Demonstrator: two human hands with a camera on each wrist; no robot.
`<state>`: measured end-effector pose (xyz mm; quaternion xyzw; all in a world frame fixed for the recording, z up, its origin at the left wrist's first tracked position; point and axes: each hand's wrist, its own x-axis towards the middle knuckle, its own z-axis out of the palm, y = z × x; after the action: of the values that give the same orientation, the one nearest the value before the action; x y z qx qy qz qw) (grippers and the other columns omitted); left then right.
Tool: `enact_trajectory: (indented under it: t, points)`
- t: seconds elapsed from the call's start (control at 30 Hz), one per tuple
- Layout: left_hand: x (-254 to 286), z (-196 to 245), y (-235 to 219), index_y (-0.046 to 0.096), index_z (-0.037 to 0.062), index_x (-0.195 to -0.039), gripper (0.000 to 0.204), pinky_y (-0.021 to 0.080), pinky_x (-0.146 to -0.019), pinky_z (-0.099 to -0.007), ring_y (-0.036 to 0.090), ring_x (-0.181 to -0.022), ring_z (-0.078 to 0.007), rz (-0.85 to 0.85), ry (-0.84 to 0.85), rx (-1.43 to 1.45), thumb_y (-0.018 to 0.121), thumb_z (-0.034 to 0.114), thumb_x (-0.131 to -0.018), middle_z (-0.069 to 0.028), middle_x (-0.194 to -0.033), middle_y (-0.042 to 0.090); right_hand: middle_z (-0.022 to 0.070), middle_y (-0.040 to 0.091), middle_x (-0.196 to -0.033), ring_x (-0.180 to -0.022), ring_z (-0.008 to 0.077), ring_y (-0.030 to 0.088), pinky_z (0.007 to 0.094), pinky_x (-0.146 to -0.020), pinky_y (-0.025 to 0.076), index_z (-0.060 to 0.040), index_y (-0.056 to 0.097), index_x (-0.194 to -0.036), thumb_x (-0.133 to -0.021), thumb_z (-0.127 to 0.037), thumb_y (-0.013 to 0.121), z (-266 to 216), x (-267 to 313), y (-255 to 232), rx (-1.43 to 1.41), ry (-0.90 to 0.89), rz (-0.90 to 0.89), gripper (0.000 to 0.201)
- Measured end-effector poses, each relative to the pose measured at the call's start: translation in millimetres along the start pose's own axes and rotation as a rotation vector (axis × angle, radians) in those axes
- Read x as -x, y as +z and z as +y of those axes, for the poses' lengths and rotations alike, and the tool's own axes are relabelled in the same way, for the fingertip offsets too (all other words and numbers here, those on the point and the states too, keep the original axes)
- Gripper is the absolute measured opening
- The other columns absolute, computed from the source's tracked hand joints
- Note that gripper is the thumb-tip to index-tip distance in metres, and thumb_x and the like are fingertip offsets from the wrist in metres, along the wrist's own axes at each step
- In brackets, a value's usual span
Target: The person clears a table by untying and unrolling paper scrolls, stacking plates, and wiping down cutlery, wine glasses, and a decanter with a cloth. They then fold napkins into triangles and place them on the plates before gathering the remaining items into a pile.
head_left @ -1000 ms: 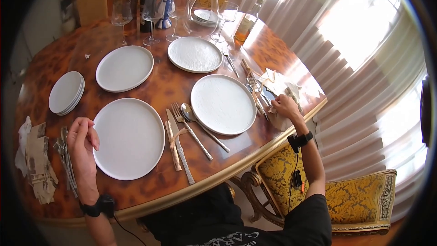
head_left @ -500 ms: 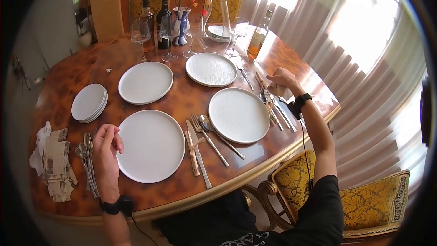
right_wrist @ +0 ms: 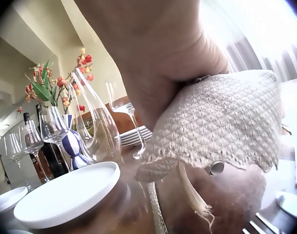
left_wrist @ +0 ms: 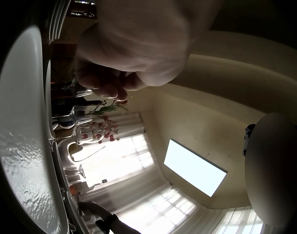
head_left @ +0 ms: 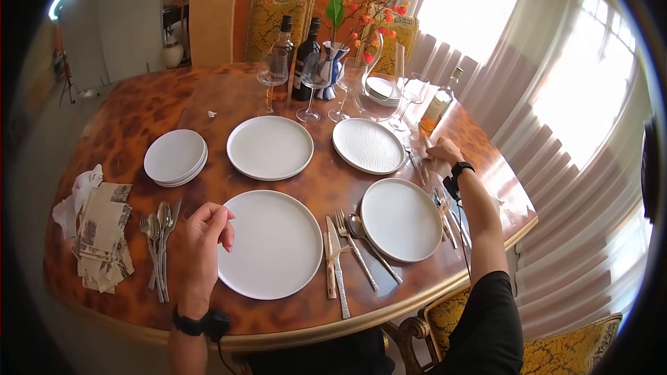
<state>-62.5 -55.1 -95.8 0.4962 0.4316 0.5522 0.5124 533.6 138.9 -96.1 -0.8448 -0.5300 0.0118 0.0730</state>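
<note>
My right hand [head_left: 443, 151] is at the table's right side, beyond the nearest right plate [head_left: 401, 220]. It grips a beige quilted-texture napkin [right_wrist: 221, 117]. A frayed raffia strand [right_wrist: 194, 197] and a round metallic end [right_wrist: 216, 168] show below the napkin; most of the fingers are hidden behind it. Close by lie a fork [head_left: 415, 167] and a tied cutlery bundle [head_left: 445, 219]. My left hand [head_left: 205, 239], loosely curled and holding nothing, hovers at the left edge of the nearest left plate [head_left: 271, 244]. In the left wrist view, the left hand [left_wrist: 133, 44] hangs above that plate.
Two more plates [head_left: 269, 147] stand behind, with small stacked plates [head_left: 175, 155] at left. Spoons and forks [head_left: 161, 246] lie beside torn printed papers [head_left: 104, 232]. Wine glasses [head_left: 313, 83], bottles [head_left: 306, 62], a decanter [right_wrist: 102, 126] and a flower vase [head_left: 330, 69] line the back.
The right hand has moved from beside the right-hand cutlery bundle to farther back, near the rear right plate. The left hand keeps its loose curl. The head view has turned left and up.
</note>
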Motion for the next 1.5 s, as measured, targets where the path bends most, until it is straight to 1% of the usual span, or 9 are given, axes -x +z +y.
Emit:
enact_trajectory:
  t: [0.13, 0.3, 0.4, 0.7, 0.93, 1.0, 1.07, 1.23, 1.5]
  points:
    - [-2, -3, -6, 0.055, 0.0025, -0.089, 0.024, 0.035, -0.054, -0.0214, 0.044, -0.056, -0.0066, 0.038, -0.003, -0.017, 0.048, 0.022, -0.101, 0.0009, -0.063, 0.047, 0.0226, 0.07, -0.096, -0.092, 0.036, 0.069, 0.0421, -0.081, 0.053, 0.0031, 0.07, -0.099, -0.071, -0.04, 0.071, 4, -16, 18, 0.024, -0.102, 0.017, 0.052]
    - [-4, -6, -6, 0.055, 0.003, -0.089, 0.024, 0.034, -0.054, -0.0214, 0.043, -0.055, -0.0063, 0.027, -0.023, -0.042, 0.048, 0.022, -0.101, 0.0015, -0.062, 0.047, 0.0044, 0.066, -0.071, -0.065, 0.0106, 0.062, 0.0267, -0.061, 0.051, -0.0007, 0.07, -0.085, -0.085, -0.039, 0.069, -26, 64, -23, -0.608, -0.265, 0.02, 0.039]
    - [-5, -13, -7, 0.056, 0.0034, -0.089, 0.023, 0.034, -0.054, -0.0215, 0.043, -0.055, -0.0062, -0.021, -0.008, 0.006, 0.048, 0.022, -0.101, 0.0017, -0.062, 0.047, 0.0008, 0.059, -0.064, -0.058, 0.0085, 0.057, 0.0255, -0.055, 0.046, -0.0016, 0.066, -0.077, -0.086, -0.034, 0.069, -47, 138, -41, -0.797, -0.322, 0.069, 0.034]
    - [-8, -16, -10, 0.057, 0.0036, -0.089, 0.022, 0.035, -0.055, -0.0219, 0.045, -0.056, -0.0066, -0.037, 0.029, 0.046, 0.049, 0.02, -0.101, 0.0014, -0.062, 0.048, 0.0011, 0.055, -0.063, -0.062, 0.0089, 0.052, 0.0278, -0.057, 0.041, 0.0003, 0.062, -0.072, -0.082, -0.026, 0.064, -88, 244, -57, -0.488, -0.474, -0.119, 0.029]
    - [-27, -18, -22, 0.061, 0.0078, -0.099, 0.02, 0.042, -0.07, -0.024, 0.054, -0.083, -0.0061, -0.007, -0.031, -0.195, 0.054, 0.026, -0.098, 0.0024, -0.087, 0.061, 0.0103, 0.065, -0.075, -0.069, 0.0155, 0.061, 0.0318, -0.068, 0.048, 0.0008, 0.07, -0.086, -0.087, -0.028, 0.057, -132, 222, -13, -0.471, -0.626, -0.444, 0.031]
    - [-30, -21, -28, 0.061, 0.0066, -0.106, 0.026, 0.046, -0.075, -0.0289, 0.057, -0.086, -0.0119, -0.06, 0.032, -0.35, 0.056, 0.03, -0.096, -0.002, -0.093, 0.062, 0.0182, 0.066, -0.074, -0.064, 0.0303, 0.062, 0.0385, -0.066, 0.05, 0.0016, 0.07, -0.085, -0.089, -0.031, 0.056, -162, 229, -3, -0.35, -0.821, -0.39, 0.036]
    - [-21, -15, -31, 0.059, 0.0052, -0.114, 0.033, 0.047, -0.079, -0.0344, 0.058, -0.091, -0.0204, -0.048, 0.266, -1.102, 0.059, 0.031, -0.093, -0.0082, -0.097, 0.063, 0.0205, 0.067, -0.079, -0.07, 0.0322, 0.065, 0.0399, -0.07, 0.051, 0.0001, 0.07, -0.085, -0.089, -0.027, 0.055, -194, 230, 9, -0.168, -0.868, -0.409, 0.031]
    - [-18, -34, -43, 0.047, 0.0014, -0.129, 0.047, 0.05, -0.078, -0.0509, 0.066, -0.091, -0.0431, -0.102, 0.096, -1.278, 0.059, 0.025, -0.091, -0.0253, -0.096, 0.068, 0.0213, 0.068, -0.078, -0.071, 0.0361, 0.068, 0.0457, -0.066, 0.054, -0.0017, 0.07, -0.079, -0.088, -0.023, 0.054, -258, 155, 49, -0.055, -0.815, 0.01, 0.028]
    - [-11, -38, -45, 0.055, 0.001, -0.119, 0.037, 0.05, -0.073, -0.0496, 0.066, -0.083, -0.0414, -0.047, 0.099, -1.186, 0.062, 0.021, -0.089, -0.0224, -0.087, 0.069, 0.0168, 0.069, -0.075, -0.071, 0.0331, 0.07, 0.0401, -0.064, 0.056, -0.004, 0.072, -0.079, -0.079, -0.012, 0.062, -288, 61, 124, 0.22, -1.197, 0.165, 0.013]
